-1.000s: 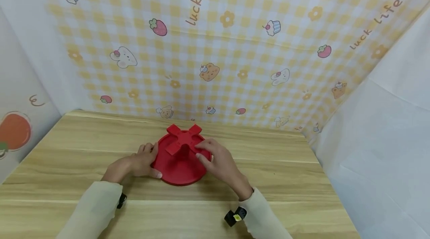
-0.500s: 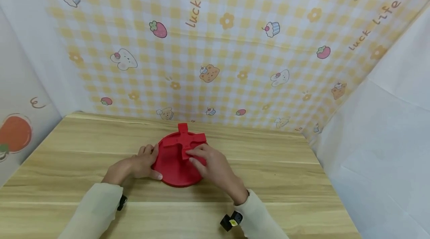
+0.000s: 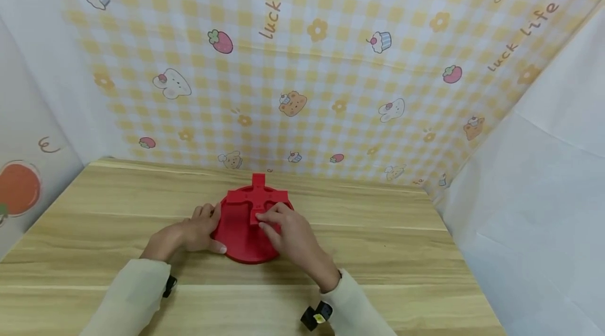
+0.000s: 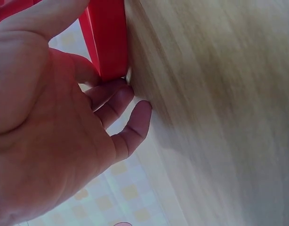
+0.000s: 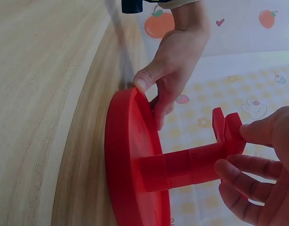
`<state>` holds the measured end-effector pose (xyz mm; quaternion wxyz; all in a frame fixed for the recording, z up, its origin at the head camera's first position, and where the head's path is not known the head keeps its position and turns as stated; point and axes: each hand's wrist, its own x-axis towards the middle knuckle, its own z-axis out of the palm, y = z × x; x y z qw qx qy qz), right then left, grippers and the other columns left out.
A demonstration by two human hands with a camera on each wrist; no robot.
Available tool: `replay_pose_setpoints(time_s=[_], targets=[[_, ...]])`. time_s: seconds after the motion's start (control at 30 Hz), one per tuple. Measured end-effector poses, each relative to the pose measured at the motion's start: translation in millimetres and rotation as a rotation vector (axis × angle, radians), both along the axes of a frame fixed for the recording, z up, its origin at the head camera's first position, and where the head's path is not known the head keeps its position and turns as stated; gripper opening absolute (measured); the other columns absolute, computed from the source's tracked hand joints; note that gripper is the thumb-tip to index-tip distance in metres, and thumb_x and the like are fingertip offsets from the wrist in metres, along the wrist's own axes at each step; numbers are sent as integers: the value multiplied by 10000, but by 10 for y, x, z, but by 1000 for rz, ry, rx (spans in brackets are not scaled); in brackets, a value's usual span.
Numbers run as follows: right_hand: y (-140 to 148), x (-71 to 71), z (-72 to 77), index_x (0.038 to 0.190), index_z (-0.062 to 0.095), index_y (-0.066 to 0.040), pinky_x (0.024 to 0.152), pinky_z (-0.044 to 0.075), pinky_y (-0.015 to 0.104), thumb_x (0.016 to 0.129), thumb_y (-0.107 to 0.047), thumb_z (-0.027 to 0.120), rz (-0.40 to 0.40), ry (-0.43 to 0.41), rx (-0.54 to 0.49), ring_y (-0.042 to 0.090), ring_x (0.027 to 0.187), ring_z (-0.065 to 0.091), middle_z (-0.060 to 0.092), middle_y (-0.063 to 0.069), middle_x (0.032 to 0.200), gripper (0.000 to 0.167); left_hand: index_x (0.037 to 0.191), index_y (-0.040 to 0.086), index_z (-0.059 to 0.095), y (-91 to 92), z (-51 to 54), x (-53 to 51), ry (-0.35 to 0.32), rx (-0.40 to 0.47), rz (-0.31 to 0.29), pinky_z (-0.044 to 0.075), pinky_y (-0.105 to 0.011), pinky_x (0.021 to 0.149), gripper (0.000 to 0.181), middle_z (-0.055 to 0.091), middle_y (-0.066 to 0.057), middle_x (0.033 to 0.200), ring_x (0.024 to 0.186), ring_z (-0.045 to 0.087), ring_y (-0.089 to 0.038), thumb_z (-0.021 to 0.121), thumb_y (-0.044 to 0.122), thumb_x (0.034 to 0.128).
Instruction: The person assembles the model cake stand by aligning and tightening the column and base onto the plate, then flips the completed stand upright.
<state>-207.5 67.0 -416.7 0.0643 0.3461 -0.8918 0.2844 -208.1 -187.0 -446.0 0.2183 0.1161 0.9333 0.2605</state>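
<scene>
A red round base (image 3: 238, 244) with a raised rim stands on the table. An upright red post (image 5: 180, 167) rises from it, bearing a flat red four-armed cross (image 3: 258, 195) on top. My left hand (image 3: 197, 231) grips the base's left edge, thumb at the near rim and fingers round the side. My right hand (image 3: 294, 235) pinches the near arm of the cross between thumb and fingers. In the right wrist view, the post shows joint lines and small marks. In the head view the cross and right hand hide most of the post.
Wood-grain table (image 3: 387, 273) lies all round the base. A yellow checked cloth (image 3: 316, 73) hangs behind, and a white sheet (image 3: 534, 220) hangs at the right. Black wrist devices (image 3: 315, 316) sit by both sleeves.
The cross has turned clockwise as seen from above, from a diagonal stance to a square one. My right hand has moved left with its arm, while my left hand has stayed on the base.
</scene>
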Motion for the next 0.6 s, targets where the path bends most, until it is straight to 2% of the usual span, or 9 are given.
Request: replay_pose_setpoints(time_s=[0.13,0.2,0.27,0.33,0.4,0.47,0.53,0.6], targets=[[15,-12,40,1165,752,-152,602,437,132,951,-213,683,6,3,21,42,727,525,652,-18,962,233,1495,-183,122,4,-12,0,7,-2,-7,345,-698,973,1141,298,-333,1388,1261,257,-489,808,406,800],[24,-47,68,1149,758,-152,635,479,152,962,-241,669,-11,18,8,49,762,566,684,-27,973,225,1497,-180,117,-2,-10,2,6,2,-4,333,-713,984,1145,288,-339,1402,1271,251,-496,808,406,798],[37,-109,91,1129,764,-152,693,514,208,963,-256,666,-43,64,-8,78,811,598,706,-26,980,218,1500,-175,117,-7,-11,5,5,6,1,322,-725,993,1149,282,-340,1412,1280,246,-501,811,407,793],[47,-190,108,1157,746,-144,819,542,308,963,-239,666,-73,109,-5,142,948,629,710,2,1066,231,1503,-170,118,-11,-15,9,4,10,6,312,-734,1001,1152,279,-338,1419,1285,244,-502,814,404,788],[48,-279,123,1220,709,-135,932,518,406,950,-214,679,-80,149,50,216,1093,615,677,44,1197,283,1504,-168,116,-17,-20,14,4,17,7,307,-735,1005,1153,276,-336,1421,1292,236,-503,815,403,788],[34,-361,151,1308,646,-129,1002,485,465,945,-203,682,-61,133,153,262,1193,573,609,80,1311,373,1506,-166,110,-22,-20,21,-1,23,7,299,-733,1011,1148,275,-329,1420,1297,231,-497,810,403,797],[5,-447,184,1371,589,-126,1039,467,465,951,-223,673,-16,97,267,263,1251,548,560,89,1386,439,1504,-171,106,-22,-25,21,-1,26,3,298,-728,1009,1140,273,-329,1416,1298,226,-497,804,400,807],[-30,-530,230,1397,556,-114,1028,484,430,966,-246,654,32,66,355,238,1241,567,561,82,1396,461,1500,-177,108,-12,-30,11,8,24,-1,309,-721,998,1132,278,-329,1408,1292,230,-495,798,402,816]])
